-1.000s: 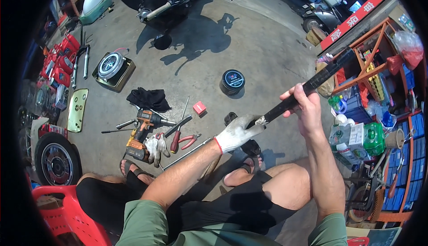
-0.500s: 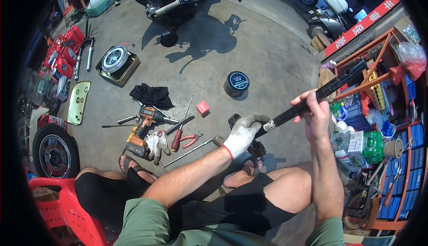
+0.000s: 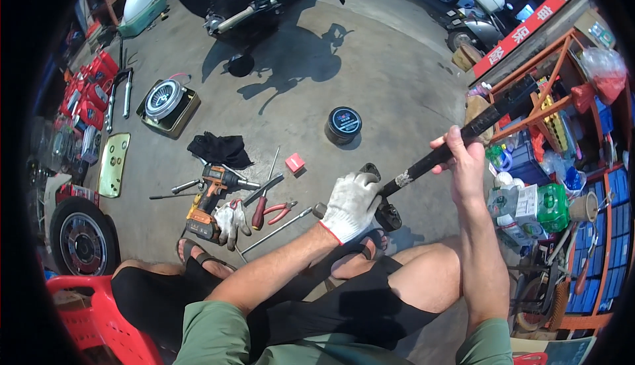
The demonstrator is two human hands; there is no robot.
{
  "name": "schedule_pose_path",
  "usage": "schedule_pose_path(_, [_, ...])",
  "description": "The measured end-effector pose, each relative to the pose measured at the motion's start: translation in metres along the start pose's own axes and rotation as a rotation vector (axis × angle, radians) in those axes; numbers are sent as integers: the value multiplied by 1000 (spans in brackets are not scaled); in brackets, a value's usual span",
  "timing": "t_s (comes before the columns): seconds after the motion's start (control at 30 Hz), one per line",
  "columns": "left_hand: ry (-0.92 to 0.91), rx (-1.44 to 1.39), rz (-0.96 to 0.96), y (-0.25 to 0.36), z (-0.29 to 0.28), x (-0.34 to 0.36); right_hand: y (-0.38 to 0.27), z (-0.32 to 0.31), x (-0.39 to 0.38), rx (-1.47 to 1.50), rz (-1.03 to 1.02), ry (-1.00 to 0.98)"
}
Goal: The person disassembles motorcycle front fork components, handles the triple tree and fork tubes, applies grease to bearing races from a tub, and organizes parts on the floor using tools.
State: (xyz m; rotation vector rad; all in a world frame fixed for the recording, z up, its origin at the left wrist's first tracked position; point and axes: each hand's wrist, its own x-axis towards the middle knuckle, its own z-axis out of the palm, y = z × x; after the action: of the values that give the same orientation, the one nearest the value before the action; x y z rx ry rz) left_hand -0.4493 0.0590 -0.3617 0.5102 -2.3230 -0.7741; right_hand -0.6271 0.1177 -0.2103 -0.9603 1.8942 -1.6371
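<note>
A long black tube with a wider yoke at its lower end, resembling a steering stem (image 3: pixel 423 165), slants up to the right in front of me. My left hand (image 3: pixel 350 201), in a white work glove, is closed round its lower end. Parts of the yoke (image 3: pixel 389 217) stick out on both sides of the glove. Farther up, my bare right hand (image 3: pixel 465 163) grips the tube from beneath, thumb on the near side. A pale worn patch shows on the tube between my hands. The glove covers the joint of tube and yoke.
By my left foot lie an orange-black power drill (image 3: pixel 215 193), a glove (image 3: pixel 231 225), red-handled pliers (image 3: pixel 280 213) and a screwdriver (image 3: pixel 260 214). Ahead are a red box (image 3: pixel 295 162) and a black tub (image 3: pixel 343 127). An orange shelf rack (image 3: pixel 562 67) stands close on the right.
My gloved left hand has turned and now wraps the stem's lower end more fully, with more of the yoke showing. The right hand keeps its hold, its fingers slightly more curled.
</note>
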Motion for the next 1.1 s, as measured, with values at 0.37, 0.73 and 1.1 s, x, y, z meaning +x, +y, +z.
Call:
schedule_pose_path(0.37, [-1, -266, -99, -5, 3, 33, -11, 10, -1, -18, 71, 0])
schedule_pose_path(0.73, [-485, -655, -397, -7, -18, 14, 12, 0, 30, -33, 181, -113])
schedule_pose_path(1.1, [-284, -272, -127, -3, -3, 10, 4, 10, 27, -106, 128, -22])
